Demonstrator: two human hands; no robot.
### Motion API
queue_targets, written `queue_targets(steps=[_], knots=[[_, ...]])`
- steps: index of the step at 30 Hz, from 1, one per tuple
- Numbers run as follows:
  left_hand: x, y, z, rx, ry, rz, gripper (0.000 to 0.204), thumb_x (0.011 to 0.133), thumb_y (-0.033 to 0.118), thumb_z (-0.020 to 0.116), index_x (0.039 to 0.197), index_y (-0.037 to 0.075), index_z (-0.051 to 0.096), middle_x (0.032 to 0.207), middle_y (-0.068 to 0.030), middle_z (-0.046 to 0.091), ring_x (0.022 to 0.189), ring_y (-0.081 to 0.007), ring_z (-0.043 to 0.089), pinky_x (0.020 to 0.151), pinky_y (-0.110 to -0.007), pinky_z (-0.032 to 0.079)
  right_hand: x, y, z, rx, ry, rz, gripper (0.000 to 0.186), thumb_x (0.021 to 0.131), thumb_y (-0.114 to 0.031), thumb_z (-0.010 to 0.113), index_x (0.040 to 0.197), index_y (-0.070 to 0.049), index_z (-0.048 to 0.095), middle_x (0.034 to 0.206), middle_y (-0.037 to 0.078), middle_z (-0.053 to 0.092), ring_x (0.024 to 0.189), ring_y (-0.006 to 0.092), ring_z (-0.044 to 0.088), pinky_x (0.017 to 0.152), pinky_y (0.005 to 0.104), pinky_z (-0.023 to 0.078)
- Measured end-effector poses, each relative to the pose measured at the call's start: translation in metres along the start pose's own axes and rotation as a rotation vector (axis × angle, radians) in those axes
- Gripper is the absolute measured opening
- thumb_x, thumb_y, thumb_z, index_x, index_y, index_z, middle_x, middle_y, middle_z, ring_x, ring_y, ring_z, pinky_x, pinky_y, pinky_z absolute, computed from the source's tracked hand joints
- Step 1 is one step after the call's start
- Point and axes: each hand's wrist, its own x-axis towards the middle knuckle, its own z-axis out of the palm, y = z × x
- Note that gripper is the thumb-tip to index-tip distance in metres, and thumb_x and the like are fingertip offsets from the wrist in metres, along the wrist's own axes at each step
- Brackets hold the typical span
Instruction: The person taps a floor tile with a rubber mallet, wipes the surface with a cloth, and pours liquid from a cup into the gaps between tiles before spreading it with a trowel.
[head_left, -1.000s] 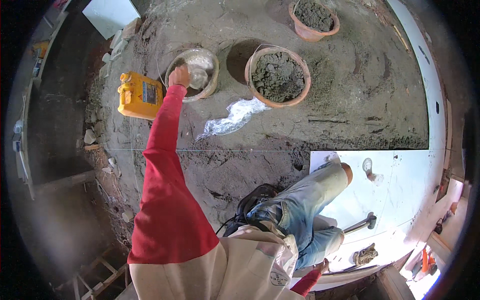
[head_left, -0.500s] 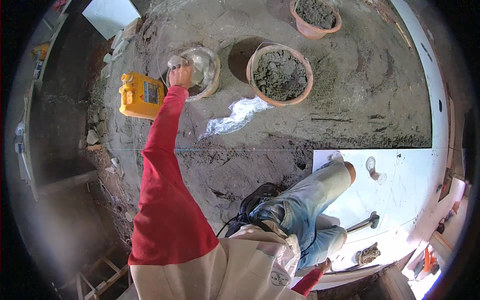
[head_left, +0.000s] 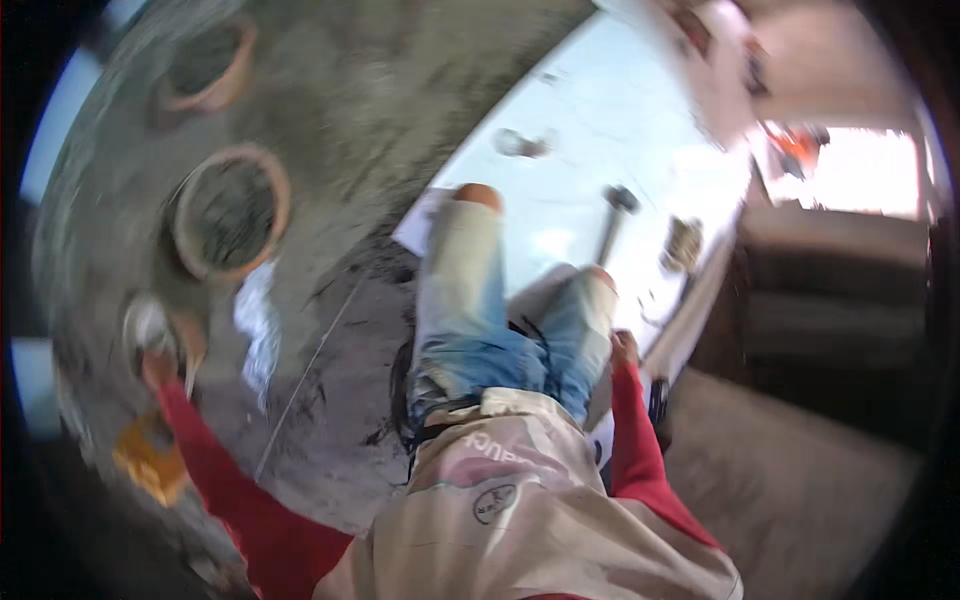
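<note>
One hand, the left hand (head_left: 158, 370), is at the near rim of the pale bucket (head_left: 192, 345), which stands on the grey ground (head_left: 370, 90) at the far left, just beyond the yellow jug (head_left: 150, 465); blur hides its fingers, so I cannot tell whether they are apart or clamped on anything; the right hand (head_left: 624, 348) is near the edge of the glossy white slab (head_left: 570, 110), its fingers seemingly curled, though whether they grip something cannot be told. The pale bucket looks likely to flex a little, and to weigh more if filled; its round rim seems the natural hold, perhaps slippery if wet; the whitish matter (head_left: 148, 322) inside is too smeared to name. Nearby, a terracotta-coloured bucket (head_left: 281, 200) carries rough grey mortar (head_left: 235, 215), probably dense and heavy; a crumpled, shiny plastic sheet (head_left: 256, 325) lies beside it, presumably soft and very light; on the smooth slab rest a dark-headed mallet (head_left: 620, 198), stiff-handled, and a rumpled brown cloth (head_left: 682, 245).
</note>
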Motion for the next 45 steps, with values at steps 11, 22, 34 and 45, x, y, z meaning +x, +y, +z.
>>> queue_targets(steps=[11, 22, 34, 45], knots=[[-0.013, -0.036, -0.047, 0.288, 0.088, 0.05, 0.035, 0.095, 0.037, 0.058, 0.109, 0.007, 0.07, 0.095, -0.0174, 0.072, 0.088, -0.0323, 0.071, 0.076, -0.045, 0.056, -0.036, -0.032, 0.019, -0.007, -0.098, 0.551, 0.057, 0.098, -0.056, 0.053, 0.112, -0.002, 0.067, 0.088, 0.015, 0.065, 0.079, 0.0249, 0.062, 0.071, 0.0383, 0.051], [-0.057, 0.056, -0.128, 0.147, 0.354, 0.076, 0.024, 0.084, 0.018, 0.064, 0.107, 0.01, 0.061, 0.09, -0.0129, 0.07, 0.076, -0.0326, 0.072, 0.069, -0.045, 0.057, -0.035, -0.01, 0.01, 0.337, -0.102, 0.437, 0.043, 0.098, -0.049, 0.058, 0.104, -0.007, 0.064, 0.077, 0.003, 0.053, 0.069, 0.0198, 0.051, 0.062, 0.0364, 0.046], [-0.056, 0.067, -0.12, 0.113, 0.267, -0.113, 0.013, 0.079, 0.016, 0.069, 0.091, 0.012, 0.07, 0.092, -0.0132, 0.072, 0.077, -0.0337, 0.072, 0.068, -0.044, 0.058, 0.002, -0.006, -0.012, 0.356, -0.148, 0.3, 0.038, 0.098, -0.045, 0.062, 0.096, -0.007, 0.061, 0.077, 0.003, 0.052, 0.067, 0.0181, 0.049, 0.061, 0.0348, 0.045], [-0.052, 0.085, -0.097, 0.032, 0.146, -0.285, 0.026, 0.078, 0.032, 0.077, 0.09, 0.01, 0.073, 0.092, -0.0171, 0.073, 0.083, -0.0356, 0.073, 0.072, -0.047, 0.059, -0.013, -0.029, -0.006, 0.37, -0.096, 0.293, 0.047, 0.095, -0.048, 0.064, 0.083, -0.004, 0.054, 0.074, 0.003, 0.049, 0.068, 0.0172, 0.047, 0.063, 0.0356, 0.043]])
